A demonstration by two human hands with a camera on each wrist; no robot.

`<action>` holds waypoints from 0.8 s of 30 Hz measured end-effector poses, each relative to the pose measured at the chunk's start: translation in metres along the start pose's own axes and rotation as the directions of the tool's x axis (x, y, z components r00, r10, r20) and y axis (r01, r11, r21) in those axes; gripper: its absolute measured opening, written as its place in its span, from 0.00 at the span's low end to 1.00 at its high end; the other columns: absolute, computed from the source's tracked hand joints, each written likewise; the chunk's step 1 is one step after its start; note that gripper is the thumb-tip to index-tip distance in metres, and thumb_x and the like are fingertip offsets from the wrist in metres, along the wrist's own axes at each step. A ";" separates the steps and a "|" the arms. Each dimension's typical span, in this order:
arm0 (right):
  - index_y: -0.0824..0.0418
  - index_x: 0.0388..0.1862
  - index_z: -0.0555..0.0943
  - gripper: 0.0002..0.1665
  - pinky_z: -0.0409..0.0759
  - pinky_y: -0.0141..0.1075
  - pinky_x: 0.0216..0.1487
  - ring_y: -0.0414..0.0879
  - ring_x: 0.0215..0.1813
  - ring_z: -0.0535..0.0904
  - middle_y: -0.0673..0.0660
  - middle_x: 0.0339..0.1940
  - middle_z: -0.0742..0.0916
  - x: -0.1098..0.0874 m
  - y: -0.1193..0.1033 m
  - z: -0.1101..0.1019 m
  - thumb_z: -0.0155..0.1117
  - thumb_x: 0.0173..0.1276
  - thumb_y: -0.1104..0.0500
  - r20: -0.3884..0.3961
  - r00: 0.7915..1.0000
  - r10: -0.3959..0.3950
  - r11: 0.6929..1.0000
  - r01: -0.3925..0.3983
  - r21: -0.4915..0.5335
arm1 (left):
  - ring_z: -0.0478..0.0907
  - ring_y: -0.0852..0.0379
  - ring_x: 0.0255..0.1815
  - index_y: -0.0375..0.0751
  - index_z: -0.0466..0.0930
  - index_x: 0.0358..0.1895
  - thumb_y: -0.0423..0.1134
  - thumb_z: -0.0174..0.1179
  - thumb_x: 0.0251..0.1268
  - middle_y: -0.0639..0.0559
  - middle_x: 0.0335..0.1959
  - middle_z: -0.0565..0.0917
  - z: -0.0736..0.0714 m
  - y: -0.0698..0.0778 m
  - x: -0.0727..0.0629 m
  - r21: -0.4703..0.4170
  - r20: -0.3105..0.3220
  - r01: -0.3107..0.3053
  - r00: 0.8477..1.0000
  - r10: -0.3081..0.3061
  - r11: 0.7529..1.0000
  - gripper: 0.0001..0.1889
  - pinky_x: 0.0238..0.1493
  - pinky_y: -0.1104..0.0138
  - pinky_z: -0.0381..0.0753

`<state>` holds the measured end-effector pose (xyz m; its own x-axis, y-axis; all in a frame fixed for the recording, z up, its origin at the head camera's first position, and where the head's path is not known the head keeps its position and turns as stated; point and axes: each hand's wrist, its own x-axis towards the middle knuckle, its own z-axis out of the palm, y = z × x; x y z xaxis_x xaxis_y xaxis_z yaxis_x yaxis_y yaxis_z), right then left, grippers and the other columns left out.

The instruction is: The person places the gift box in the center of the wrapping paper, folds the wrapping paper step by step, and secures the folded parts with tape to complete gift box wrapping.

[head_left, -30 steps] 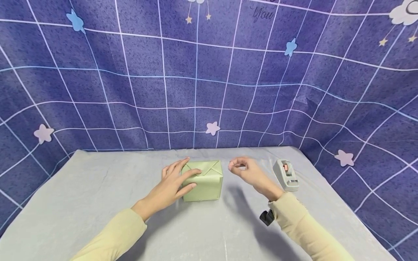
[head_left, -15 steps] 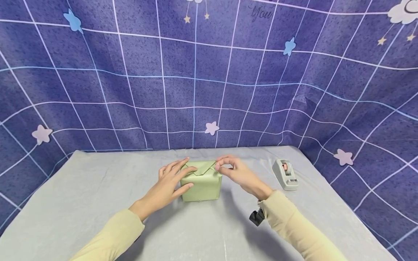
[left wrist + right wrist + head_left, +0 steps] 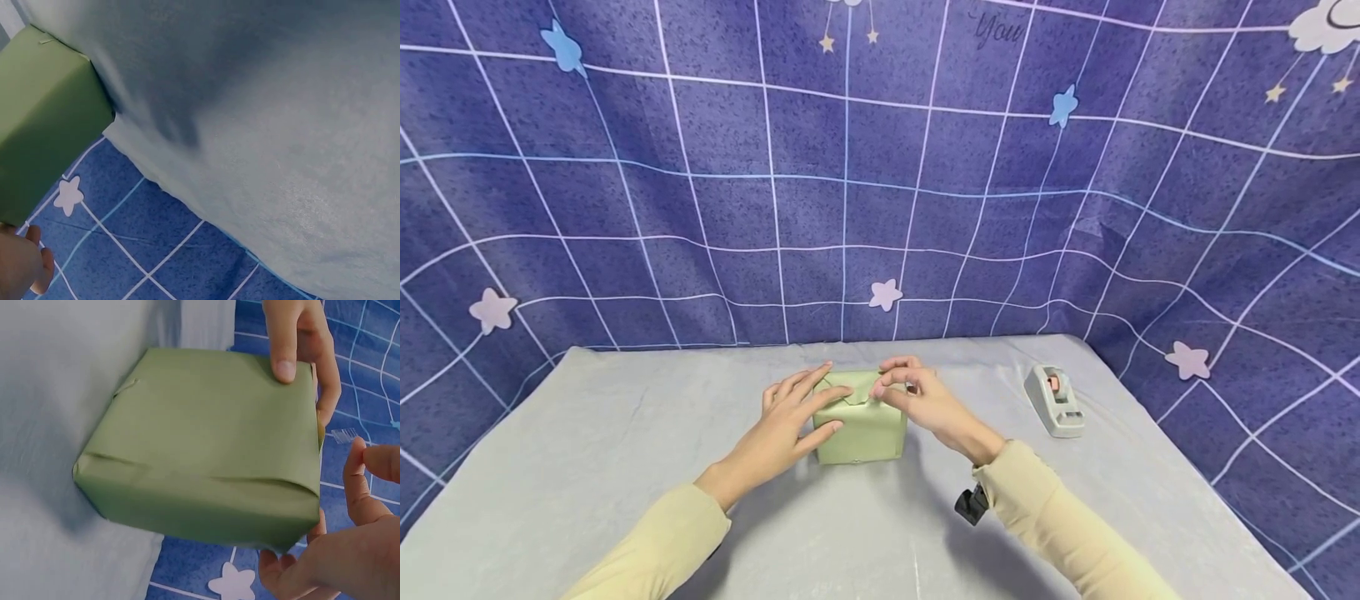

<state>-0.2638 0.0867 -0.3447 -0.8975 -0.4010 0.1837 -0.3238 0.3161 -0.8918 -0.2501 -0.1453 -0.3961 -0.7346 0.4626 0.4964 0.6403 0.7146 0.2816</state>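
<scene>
A green paper-wrapped box [image 3: 865, 440] stands on the table, a pointed flap folded across its top. My left hand [image 3: 784, 427] holds it at the left, thumb on the front face and index finger on the flap. The other fingers reach to the far edge. My right hand [image 3: 928, 407] is over the box's right top edge. Between its thumb and index finger it pinches a short strip of clear tape [image 3: 344, 435], which sticks out toward the top. Its lower fingers lie by the box's right corner. The left wrist view shows the box's side and a few left-hand fingers [image 3: 40, 269].
A pale tape dispenser [image 3: 1054, 402] with an orange-pink core stands to the right of the box. Grey-white cloth covers the table [image 3: 625, 433]. A blue gridded curtain [image 3: 805, 208] with stars hangs along the back and sides. A black wrist camera [image 3: 972, 505] hangs under the right cuff.
My right hand has moved left from beside the box to over its top, carrying the tape. My left index finger has slid slightly left on the flap; the box has hardly moved.
</scene>
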 end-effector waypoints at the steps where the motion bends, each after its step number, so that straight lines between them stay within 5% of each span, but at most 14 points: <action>1: 0.63 0.34 0.83 0.08 0.54 0.55 0.64 0.55 0.64 0.58 0.62 0.59 0.73 0.000 -0.001 0.001 0.58 0.61 0.62 -0.004 1.000 -0.003 1.000 0.003 0.000 | 0.55 0.46 0.69 0.68 0.63 0.63 0.54 0.52 0.64 0.53 0.72 0.54 0.000 0.000 0.000 -0.001 0.000 -0.001 1.000 0.001 1.000 0.24 0.60 0.47 0.47; 8: 0.58 0.32 0.85 0.06 0.55 0.54 0.62 0.54 0.65 0.53 0.55 0.58 0.72 0.002 -0.001 0.010 0.60 0.61 0.61 -0.021 1.000 0.001 1.000 -0.002 -0.029 | 0.55 0.45 0.68 0.68 0.64 0.63 0.54 0.52 0.64 0.53 0.72 0.55 -0.002 0.003 0.000 0.005 0.001 -0.003 1.000 0.003 1.000 0.23 0.60 0.47 0.48; 24: 0.58 0.32 0.84 0.08 0.55 0.53 0.62 0.56 0.64 0.50 0.61 0.61 0.70 0.004 0.006 0.014 0.58 0.63 0.61 -0.059 0.998 0.019 0.999 -0.021 -0.030 | 0.56 0.44 0.68 0.67 0.65 0.63 0.52 0.53 0.63 0.52 0.72 0.55 -0.003 0.005 0.000 0.003 -0.005 -0.004 1.000 0.004 1.000 0.23 0.59 0.46 0.48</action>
<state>-0.2651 0.0747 -0.3553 -0.9196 -0.3438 0.1903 -0.3135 0.3501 -0.8827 -0.2464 -0.1436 -0.3928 -0.7306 0.4631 0.5017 0.6430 0.7140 0.2772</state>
